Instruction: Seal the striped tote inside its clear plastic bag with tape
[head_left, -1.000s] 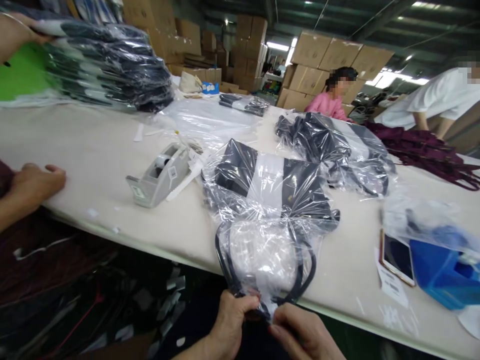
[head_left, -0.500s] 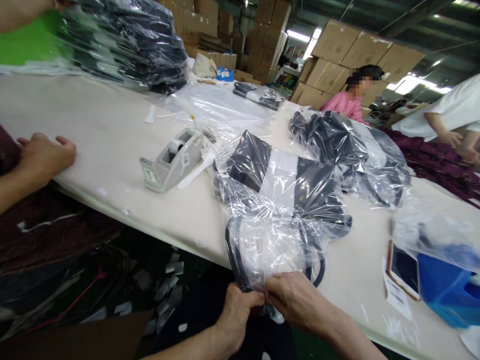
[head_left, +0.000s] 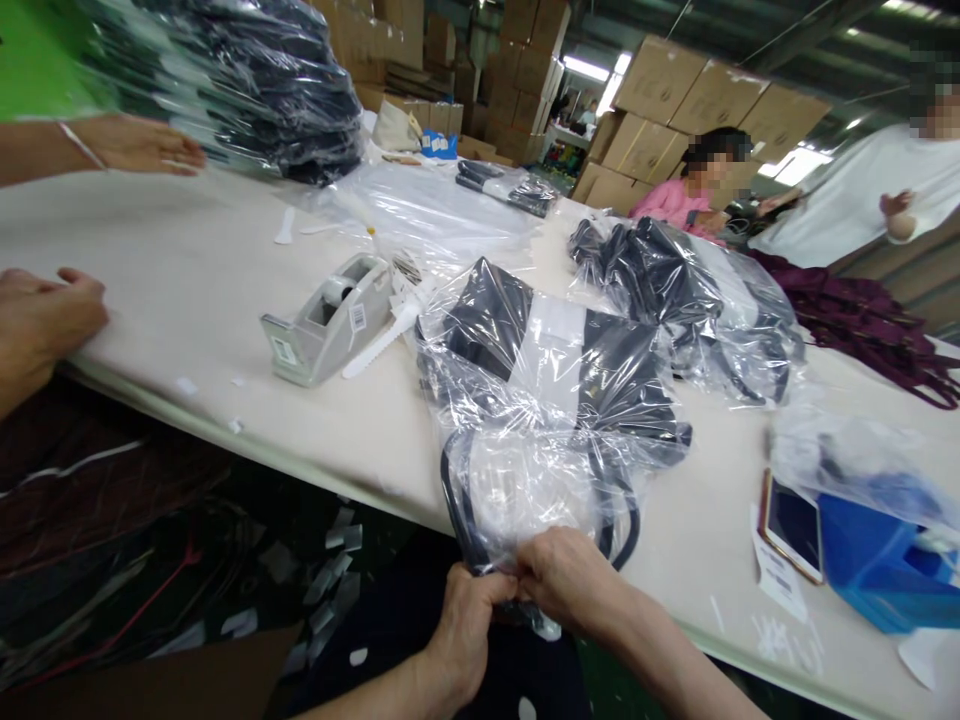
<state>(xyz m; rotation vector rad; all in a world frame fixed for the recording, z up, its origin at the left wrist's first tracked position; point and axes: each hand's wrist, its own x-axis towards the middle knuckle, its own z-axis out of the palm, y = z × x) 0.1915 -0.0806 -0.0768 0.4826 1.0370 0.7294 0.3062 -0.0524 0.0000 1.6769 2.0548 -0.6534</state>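
Note:
A dark handbag with a white paper band lies in a clear plastic bag (head_left: 540,400) at the table's near edge, its looped handles pointing toward me. Both my hands grip the gathered end of that plastic where it hangs over the edge. My left hand (head_left: 469,620) pinches it, thumb on top. Pressed against it, my right hand (head_left: 559,575) has its fingers curled round the same plastic. Crumpled plastic shows below the fists; the exact hold between the fingers is hidden. Left of the bag sits a grey tape dispenser (head_left: 330,320).
More wrapped dark bags (head_left: 690,290) lie behind, with a tall stack (head_left: 277,80) at the back left. A co-worker's hands (head_left: 142,145) are at the left. On the right are a phone (head_left: 793,525), a blue container (head_left: 862,570) and purple bags (head_left: 862,320). Other people stand beyond.
My hands keep their grip on the plastic, nearly unmoved. The co-worker's upper hand at the left has come down from the stack over the table. The person in white has straightened up.

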